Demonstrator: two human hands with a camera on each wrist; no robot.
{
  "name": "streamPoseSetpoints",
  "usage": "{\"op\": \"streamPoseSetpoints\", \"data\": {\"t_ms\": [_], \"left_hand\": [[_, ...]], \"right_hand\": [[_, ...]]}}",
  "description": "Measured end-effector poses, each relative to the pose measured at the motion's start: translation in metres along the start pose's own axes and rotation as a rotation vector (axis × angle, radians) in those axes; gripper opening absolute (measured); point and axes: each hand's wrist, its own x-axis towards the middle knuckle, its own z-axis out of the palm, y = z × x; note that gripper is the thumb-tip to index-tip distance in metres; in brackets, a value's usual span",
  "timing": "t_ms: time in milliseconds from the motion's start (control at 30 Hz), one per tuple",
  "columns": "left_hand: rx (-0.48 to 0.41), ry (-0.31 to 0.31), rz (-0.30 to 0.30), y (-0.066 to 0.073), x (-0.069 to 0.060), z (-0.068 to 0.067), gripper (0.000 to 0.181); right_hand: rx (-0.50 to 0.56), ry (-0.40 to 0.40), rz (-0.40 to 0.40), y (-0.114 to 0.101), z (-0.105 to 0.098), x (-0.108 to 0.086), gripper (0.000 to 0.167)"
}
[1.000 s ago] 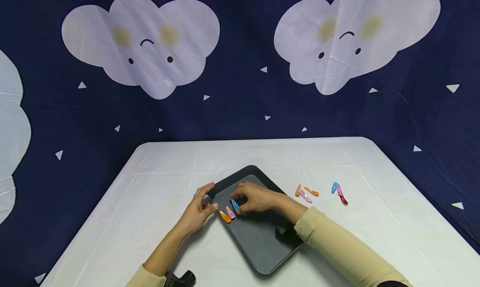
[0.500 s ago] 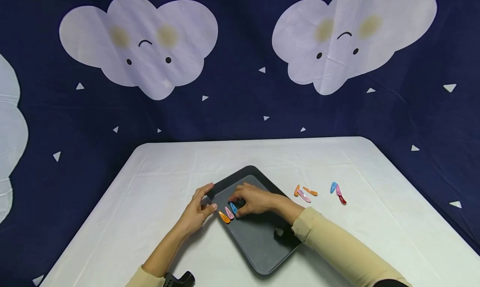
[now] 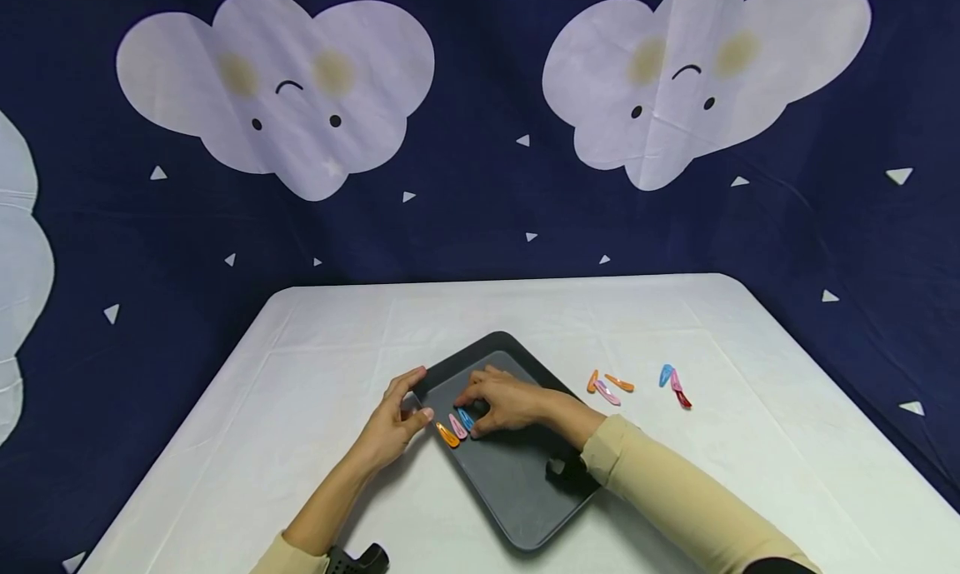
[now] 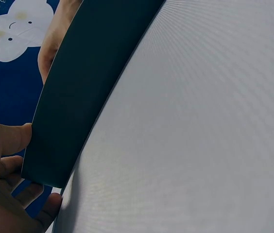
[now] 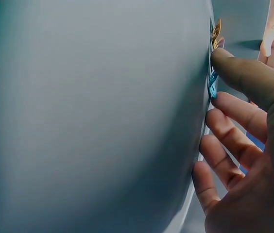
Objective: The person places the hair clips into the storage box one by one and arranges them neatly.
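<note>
A dark grey tray [image 3: 517,499] lies slanted on the table. Near its left edge an orange clip [image 3: 447,435], a pink clip [image 3: 457,426] and a blue clip [image 3: 466,419] lie side by side. My right hand [image 3: 510,399] pinches the blue clip; in the right wrist view the blue clip [image 5: 213,85] is between thumb and index finger of the hand [image 5: 253,160]. My left hand [image 3: 388,428] grips the tray's left corner. In the left wrist view this hand [image 4: 1,165] has its thumb at the rim of the tray [image 4: 74,107], other fingers around the corner.
On the white table [image 3: 330,332], right of the tray, lie two orange clips [image 3: 619,382] [image 3: 592,381] with a pink clip [image 3: 607,393]. Farther right are a blue clip [image 3: 665,375], a pink one [image 3: 676,380] and a red one [image 3: 683,400]. A dark-blue cloth hangs behind.
My right hand has shifted slightly left and down with the blue clip, which now lies closer to the pink clip in the tray. My left hand keeps its hold on the corner.
</note>
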Motion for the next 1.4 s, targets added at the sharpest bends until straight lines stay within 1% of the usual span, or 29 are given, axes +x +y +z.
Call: {"op": "streamPoseSetpoints", "data": {"t_ms": [500,733,933,1000,1233,1400], "left_hand": [[0.013,-0.004,-0.002,0.001,-0.001,-0.001,0.06],[0.003,-0.006,0.001,0.0,0.0,0.0,0.06],[0.02,-0.004,0.003,-0.001,0.0,0.0,0.061],[0.026,-0.003,0.0,-0.002,0.0,0.0,0.061],[0.03,-0.001,0.012,-0.002,0.0,0.0,0.06],[0.014,-0.005,0.011,-0.002,0.0,0.0,0.06]], "right_hand": [[0.016,0.001,0.012,0.0,0.001,0.0,0.052],[0.023,0.0,0.014,0.002,0.002,0.0,0.054],[0.044,0.002,0.016,0.003,0.002,-0.001,0.053],[0.063,0.006,0.015,0.002,0.0,-0.001,0.053],[0.183,0.035,-0.015,0.003,-0.008,-0.004,0.051],[0.213,0.088,-0.014,0.005,-0.016,-0.008,0.05]]}}
